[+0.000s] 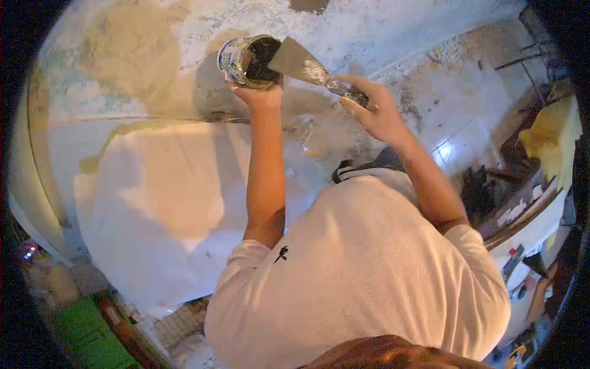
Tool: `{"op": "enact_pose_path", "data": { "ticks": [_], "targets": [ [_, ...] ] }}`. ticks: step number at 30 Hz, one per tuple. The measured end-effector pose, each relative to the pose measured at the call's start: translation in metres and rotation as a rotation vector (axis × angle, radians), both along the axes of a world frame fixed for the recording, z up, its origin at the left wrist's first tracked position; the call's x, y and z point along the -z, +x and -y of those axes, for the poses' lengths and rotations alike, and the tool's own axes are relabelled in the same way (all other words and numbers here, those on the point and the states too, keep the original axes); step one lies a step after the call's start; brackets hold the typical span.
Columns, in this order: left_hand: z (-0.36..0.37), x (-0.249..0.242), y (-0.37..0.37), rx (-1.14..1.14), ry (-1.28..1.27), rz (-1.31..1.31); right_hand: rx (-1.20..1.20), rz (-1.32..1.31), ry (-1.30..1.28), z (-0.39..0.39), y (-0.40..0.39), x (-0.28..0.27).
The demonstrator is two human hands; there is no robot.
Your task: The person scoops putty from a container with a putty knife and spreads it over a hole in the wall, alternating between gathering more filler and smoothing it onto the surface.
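My left hand is closed around the underside of a small round tub with a printed label, tilted so that its dark inside faces the right. My right hand grips the dark handle of a putty knife. The wide blade points left, its edge overlapping the tub's mouth in this view. Pale dried smears cover the blade near the handle. Behind the tub stands a wall with patchy white, tan and bluish paint.
A large white sheet lies to the left below the wall. Crumbs and debris are scattered along the floor on the right. A yellow cloth-like item and dark clutter are at the far right. Something green lies at the lower left.
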State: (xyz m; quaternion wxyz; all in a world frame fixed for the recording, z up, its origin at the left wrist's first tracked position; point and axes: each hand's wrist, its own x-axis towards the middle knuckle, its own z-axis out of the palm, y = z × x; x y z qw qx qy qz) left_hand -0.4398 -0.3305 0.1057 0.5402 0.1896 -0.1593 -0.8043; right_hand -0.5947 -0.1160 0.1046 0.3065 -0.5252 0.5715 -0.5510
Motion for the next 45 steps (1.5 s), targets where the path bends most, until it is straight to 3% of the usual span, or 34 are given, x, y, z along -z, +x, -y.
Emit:
{"op": "enact_pose_path", "data": {
  "ticks": [6,12,17,19,21,25,27,28,30,35,45],
  "targets": [
    [-0.013,0.027,-0.006,0.071,0.099,0.010,0.105,-0.053,0.064,-0.010,-0.018,0.005],
    [-0.041,0.037,-0.013,0.116,0.170,-0.227,0.084,-0.162,0.080,-0.013,-0.027,-0.005],
    [-0.053,0.051,-0.017,0.087,0.093,-0.236,0.023,0.319,0.215,-0.013,-0.030,-0.011],
    [-0.058,0.054,-0.017,0.065,0.047,-0.219,-0.005,0.334,0.139,-0.010,-0.033,0.009],
    [-0.069,0.052,-0.017,-0.044,-0.154,-0.138,-0.014,0.607,0.160,-0.011,-0.030,0.009],
    [-0.073,0.059,-0.005,0.042,0.060,-0.273,-0.032,0.656,0.182,-0.010,-0.024,0.006],
    [-0.077,0.061,-0.005,-0.061,-0.188,-0.074,-0.075,0.642,0.156,-0.010,-0.021,0.003],
    [-0.079,0.063,-0.003,-0.070,-0.186,-0.088,-0.112,0.641,0.129,-0.010,-0.021,0.003],
    [-0.082,0.071,0.003,-0.017,0.151,-0.175,-0.105,0.504,0.089,-0.010,-0.022,0.010],
    [-0.083,0.099,0.000,-0.014,0.204,-0.243,0.039,0.057,-0.035,-0.012,-0.018,0.004],
    [-0.084,0.107,0.016,0.166,0.110,-0.405,0.006,0.273,0.077,-0.013,-0.014,-0.022]
  ]
}}
